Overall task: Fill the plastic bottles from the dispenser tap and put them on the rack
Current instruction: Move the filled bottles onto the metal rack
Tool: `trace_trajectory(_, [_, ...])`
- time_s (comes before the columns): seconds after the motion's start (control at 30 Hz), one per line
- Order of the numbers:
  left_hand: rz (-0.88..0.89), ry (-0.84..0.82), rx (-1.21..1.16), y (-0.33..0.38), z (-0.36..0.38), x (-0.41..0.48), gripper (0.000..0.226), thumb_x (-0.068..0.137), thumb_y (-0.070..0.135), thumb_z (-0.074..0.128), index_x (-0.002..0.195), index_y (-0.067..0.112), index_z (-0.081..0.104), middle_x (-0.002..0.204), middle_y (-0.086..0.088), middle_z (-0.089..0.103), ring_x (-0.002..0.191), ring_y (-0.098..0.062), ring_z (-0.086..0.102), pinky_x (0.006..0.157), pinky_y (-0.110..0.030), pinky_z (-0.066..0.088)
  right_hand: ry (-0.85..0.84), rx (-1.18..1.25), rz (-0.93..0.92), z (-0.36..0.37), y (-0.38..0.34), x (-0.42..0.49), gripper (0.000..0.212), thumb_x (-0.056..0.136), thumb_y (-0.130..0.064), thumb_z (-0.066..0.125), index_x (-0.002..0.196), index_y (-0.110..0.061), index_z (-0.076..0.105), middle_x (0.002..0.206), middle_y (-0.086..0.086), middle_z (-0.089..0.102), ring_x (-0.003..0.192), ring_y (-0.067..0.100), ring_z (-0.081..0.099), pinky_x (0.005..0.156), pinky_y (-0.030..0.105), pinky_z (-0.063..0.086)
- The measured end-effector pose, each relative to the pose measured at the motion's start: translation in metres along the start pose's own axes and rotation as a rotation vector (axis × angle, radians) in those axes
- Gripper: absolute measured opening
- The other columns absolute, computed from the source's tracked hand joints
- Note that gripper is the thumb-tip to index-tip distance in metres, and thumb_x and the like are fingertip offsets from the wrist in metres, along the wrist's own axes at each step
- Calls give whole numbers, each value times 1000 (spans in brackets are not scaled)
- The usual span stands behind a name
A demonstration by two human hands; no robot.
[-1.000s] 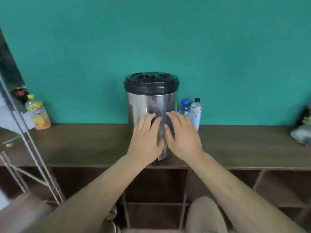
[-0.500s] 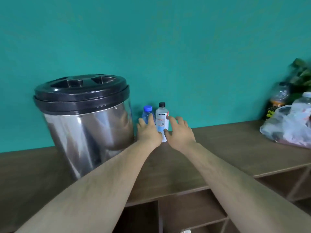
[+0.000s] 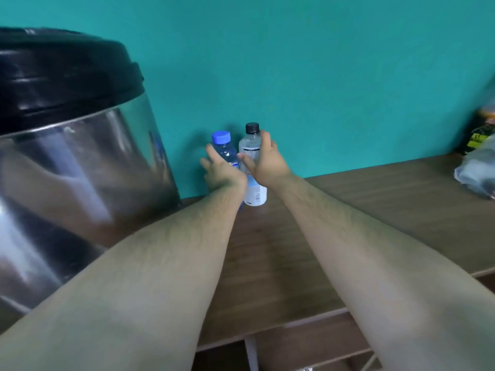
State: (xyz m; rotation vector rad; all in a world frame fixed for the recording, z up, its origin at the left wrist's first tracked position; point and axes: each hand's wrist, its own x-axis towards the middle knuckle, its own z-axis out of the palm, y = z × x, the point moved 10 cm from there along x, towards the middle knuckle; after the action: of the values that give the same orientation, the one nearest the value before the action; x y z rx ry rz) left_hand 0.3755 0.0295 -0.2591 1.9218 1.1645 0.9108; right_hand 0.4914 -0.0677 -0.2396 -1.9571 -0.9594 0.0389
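Reaching beside the steel dispenser (image 3: 80,162), the right grip (image 3: 267,162) curls thumb and fingers round the black-capped bottle (image 3: 254,190), probably to carry it to the tap. The left grip (image 3: 222,174) spreads its fingers at the blue-capped bottle (image 3: 224,149); whether it has closed I cannot tell. Both bottles stand side by side on the table (image 3: 361,210).

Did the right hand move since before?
Yes. The right hand left the front of the steel dispenser and went rightward to the black-capped bottle, which it now grips.
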Motion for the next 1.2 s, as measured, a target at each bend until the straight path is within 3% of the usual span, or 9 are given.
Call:
trace_trajectory(0.23, [113, -146, 13, 6, -8, -64, 89, 87, 26, 77, 157, 22, 21, 140, -11, 41, 115, -39, 60, 89, -43, 51, 45, -74, -20, -42, 3, -72, 70, 98, -36, 69, 153, -12, 32, 141, 17, 48, 118, 38, 58, 93, 42, 48])
trace_trajectory(0.37, [207, -247, -75, 11, -38, -144, 91, 85, 29, 81, 156, 24, 25, 141, -5, 42, 117, -29, 60, 91, -40, 51, 78, -66, 5, -73, -7, -153, 70, 96, -38, 71, 151, -13, 36, 140, 12, 49, 117, 33, 59, 88, 37, 47])
trace_trajectory(0.5, [227, -288, -230, 0, -101, -213, 75, 73, 18, 88, 136, 29, 47, 127, 5, 56, 111, -15, 64, 96, -46, 54, 92, -85, -44, -87, -39, -241, 69, 92, -43, 74, 146, -15, 43, 136, 5, 53, 118, 27, 59, 82, 30, 41])
trace_trajectory(0.63, [272, -260, -325, -22, -194, -268, 80, 71, 13, 89, 135, 38, 49, 127, 9, 63, 116, -12, 66, 101, -48, 54, 60, -19, -147, -76, -100, -313, 71, 87, -48, 74, 147, -21, 46, 137, -2, 55, 120, 15, 55, 81, 20, 35])
trace_trajectory(0.7, [289, -231, -348, -34, -246, -289, 78, 72, 15, 89, 133, 44, 50, 126, 11, 65, 117, -13, 67, 101, -50, 55, 24, 37, -192, -61, -139, -339, 73, 87, -50, 73, 148, -25, 44, 138, -5, 55, 121, 14, 55, 86, 26, 40])
trace_trajectory(0.8, [249, -156, -354, -65, -326, -311, 83, 70, 18, 90, 140, 37, 48, 130, 6, 66, 118, -15, 68, 102, -50, 55, -50, 106, -280, -26, -202, -373, 71, 88, -52, 74, 148, -30, 43, 137, -9, 55, 122, 12, 55, 90, 31, 46])
trace_trajectory(0.9, [231, -36, -307, -98, -406, -328, 82, 72, 15, 89, 139, 38, 49, 129, 5, 67, 118, -16, 68, 101, -49, 56, -128, 160, -358, 22, -259, -399, 69, 89, -56, 72, 147, -32, 45, 138, -11, 55, 122, 9, 54, 90, 29, 45])
trace_trajectory(1.07, [178, 192, -114, -159, -518, -352, 85, 73, 16, 92, 124, 65, 45, 127, 14, 65, 117, -8, 65, 99, -46, 56, -334, 272, -425, 120, -335, -439, 61, 89, -51, 74, 140, -27, 51, 131, -7, 60, 120, 15, 59, 100, 43, 49])
trace_trajectory(1.2, [61, 270, -94, -226, -579, -364, 83, 74, 12, 91, 141, 33, 46, 130, 8, 67, 118, -15, 67, 99, -51, 56, -455, 300, -495, 192, -389, -472, 55, 90, -47, 76, 135, -26, 53, 126, -7, 62, 117, 15, 62, 95, 41, 51])
